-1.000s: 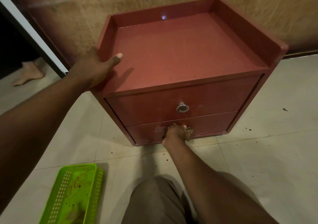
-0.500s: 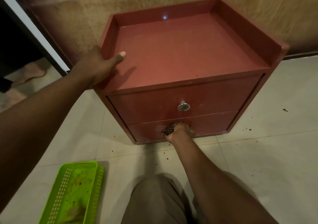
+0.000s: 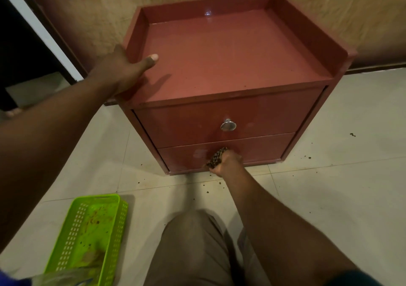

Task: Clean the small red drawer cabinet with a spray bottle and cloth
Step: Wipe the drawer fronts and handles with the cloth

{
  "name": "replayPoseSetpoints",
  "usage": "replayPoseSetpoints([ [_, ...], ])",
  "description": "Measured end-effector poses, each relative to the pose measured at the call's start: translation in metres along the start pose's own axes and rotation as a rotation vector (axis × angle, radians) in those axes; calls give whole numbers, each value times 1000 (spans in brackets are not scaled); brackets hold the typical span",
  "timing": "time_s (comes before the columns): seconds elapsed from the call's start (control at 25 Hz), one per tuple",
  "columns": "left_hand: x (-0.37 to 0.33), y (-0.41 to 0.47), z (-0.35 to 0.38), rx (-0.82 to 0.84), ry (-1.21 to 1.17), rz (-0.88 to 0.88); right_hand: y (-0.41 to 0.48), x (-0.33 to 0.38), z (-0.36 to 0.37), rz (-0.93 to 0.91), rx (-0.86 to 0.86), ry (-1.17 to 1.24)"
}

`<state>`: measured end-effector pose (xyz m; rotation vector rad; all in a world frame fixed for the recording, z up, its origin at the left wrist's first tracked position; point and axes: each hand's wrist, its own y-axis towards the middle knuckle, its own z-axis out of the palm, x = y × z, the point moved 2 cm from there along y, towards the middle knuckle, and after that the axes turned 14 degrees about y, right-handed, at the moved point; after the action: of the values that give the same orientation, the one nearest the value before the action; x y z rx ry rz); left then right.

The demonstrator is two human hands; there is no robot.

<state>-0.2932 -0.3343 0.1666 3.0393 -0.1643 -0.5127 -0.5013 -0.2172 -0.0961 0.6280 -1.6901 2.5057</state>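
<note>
Right now the left arm reaches forward; left hand (image 3: pixel 123 72) clamps over the left rim of the red cabinet (image 3: pixel 219 55), thumb stretched inside on the top, fingers hidden behind the side wall. Right arm extends low, right hand (image 3: pixel 228 164) curled tight round a patterned cloth (image 3: pixel 216 158), pressing it against the lower drawer (image 3: pixel 263 149) front, below the metal knob (image 3: pixel 228 125). Cabinet stands on the tiled floor (image 3: pixel 329 198) against the wall. Green basket (image 3: pixel 72 237) lies near-left.

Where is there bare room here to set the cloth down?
The cabinet top is bare from the left hand gripping its rim to the right rim. Floor tiles right of it are free, just specks. Crowded: between green basket, knee and right hand holding the cloth.
</note>
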Motion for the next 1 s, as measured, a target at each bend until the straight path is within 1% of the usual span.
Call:
replayPoseSetpoints([
  [0.04, 0, 1, 0, -6, 4, 3, 7, -9, -8, -160, -20, -63],
  [0.08, -1, 1, 0, -6, 7, 6, 8, -14, -17, -300, -48, -179],
  [0.12, -2, 0, 1, -4, 6, 10, 3, -14, -20, -390, -44, -219],
  [0.16, -2, -1, 1, -3, 4, 11, 7, -11, -19, -409, 13, -203],
  [0.24, -2, 0, 1, -10, 2, 12, 11, -3, -7, -223, 150, -181],
  [0.4, -3, 5, 1, -29, -10, 49, 21, 8, -10, 120, 86, -186],
  [0.48, -2, 5, 2, -27, 2, 48, 17, 12, -20, 125, 125, -232],
  [0.56, -1, 5, -1, -19, 13, 57, 6, 17, -31, -47, 163, -365],
  [0.64, -1, 8, -2, -23, -5, 66, -10, 27, -37, -288, 185, -587],
  [0.68, -1, 6, -4, -35, -11, 58, -23, 34, -35, -370, 209, -665],
  [0.72, -2, 4, -5, -44, -8, 46, -31, 42, -31, -434, 196, -704],
  [0.88, -8, -9, -5, -85, 45, 23, -89, 85, -15, -708, 122, -668],
  [1.0, -20, -19, -18, -133, 104, 50, -132, 116, -1, -833, 134, -682],
])
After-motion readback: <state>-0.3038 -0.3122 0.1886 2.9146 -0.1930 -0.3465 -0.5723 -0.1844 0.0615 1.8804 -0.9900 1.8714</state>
